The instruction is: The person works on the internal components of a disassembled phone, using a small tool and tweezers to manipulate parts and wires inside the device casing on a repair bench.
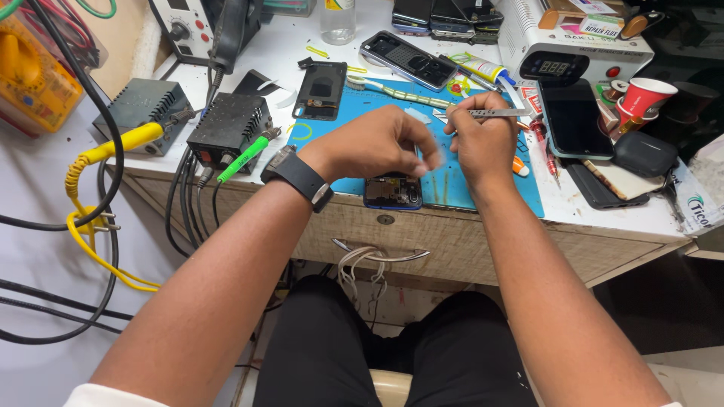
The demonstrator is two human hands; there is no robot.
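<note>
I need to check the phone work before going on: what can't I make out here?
- Opened phone, head view: upper part hidden under left hand.
- Tweezers: tips hidden inside right hand.
- Anything pinched between the fingers: too small.
- Drawer: contents unseen, closed.

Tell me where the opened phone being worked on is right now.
In the head view, the opened phone lies on the blue mat at the desk's near edge, under the left hand, just left of the right hand holding metal tweezers.

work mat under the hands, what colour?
Blue work mat, clearest in the head view, under both hands.
</note>
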